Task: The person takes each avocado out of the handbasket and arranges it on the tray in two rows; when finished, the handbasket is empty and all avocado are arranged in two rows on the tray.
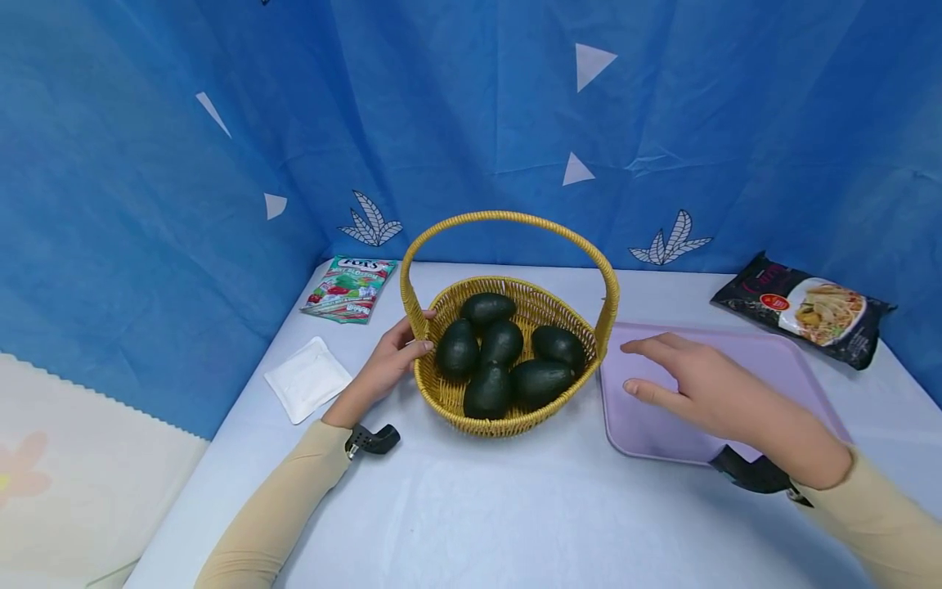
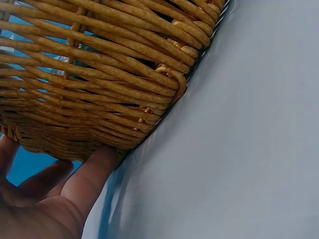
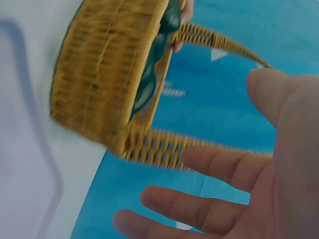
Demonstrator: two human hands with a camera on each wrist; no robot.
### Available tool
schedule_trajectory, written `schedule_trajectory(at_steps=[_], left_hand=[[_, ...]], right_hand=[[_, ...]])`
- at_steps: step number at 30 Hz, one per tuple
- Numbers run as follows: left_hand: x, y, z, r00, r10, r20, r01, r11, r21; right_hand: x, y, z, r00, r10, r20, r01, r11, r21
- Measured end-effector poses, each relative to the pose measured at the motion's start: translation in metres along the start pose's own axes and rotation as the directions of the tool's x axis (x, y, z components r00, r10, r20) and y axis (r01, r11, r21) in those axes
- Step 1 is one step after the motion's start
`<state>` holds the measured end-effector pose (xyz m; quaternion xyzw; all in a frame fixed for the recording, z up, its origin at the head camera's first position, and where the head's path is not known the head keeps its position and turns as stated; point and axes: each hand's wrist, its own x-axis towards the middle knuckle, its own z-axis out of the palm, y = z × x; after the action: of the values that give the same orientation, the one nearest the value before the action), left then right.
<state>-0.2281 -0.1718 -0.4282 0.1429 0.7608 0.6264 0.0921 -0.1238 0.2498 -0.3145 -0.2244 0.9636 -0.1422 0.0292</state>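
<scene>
A yellow wicker basket (image 1: 486,425) with a tall arched handle (image 1: 508,216) stands on the white table. Several dark green avocados (image 1: 500,342) lie in it. My left hand (image 1: 388,360) grips the basket's left side at the foot of the handle; the left wrist view has its thumb and fingers against the woven wall (image 2: 89,99). To the right of the basket, my right hand (image 1: 699,384) hovers over a lilac tray (image 1: 625,433), holding nothing. In the right wrist view its fingers (image 3: 199,211) are spread and apart from the basket.
At the back left lies a green candy bag (image 1: 349,290), with a white packet (image 1: 307,379) nearer the left edge. A black noodle packet (image 1: 805,309) sits at the back right, by the tray's far corner. Blue curtain (image 1: 478,106) hangs behind the table.
</scene>
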Motion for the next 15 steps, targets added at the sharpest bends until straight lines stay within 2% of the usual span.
schedule_trajectory(at_steps=[4,8,15], left_hand=[[-0.001,0.0,0.0,1.0,0.004,0.003,-0.004,1.0,0.003],[-0.001,0.0,0.0,1.0,0.011,0.001,-0.011,1.0,0.013],[-0.001,-0.001,0.0,1.0,0.011,-0.004,-0.011,1.0,0.021]], right_hand=[[0.005,-0.014,0.004,0.996,-0.092,-0.018,0.092,0.996,0.021],[0.015,-0.028,0.009,0.979,-0.2,-0.039,0.201,0.979,0.036],[0.042,-0.046,0.025,0.951,-0.309,0.006,0.309,0.95,0.047]])
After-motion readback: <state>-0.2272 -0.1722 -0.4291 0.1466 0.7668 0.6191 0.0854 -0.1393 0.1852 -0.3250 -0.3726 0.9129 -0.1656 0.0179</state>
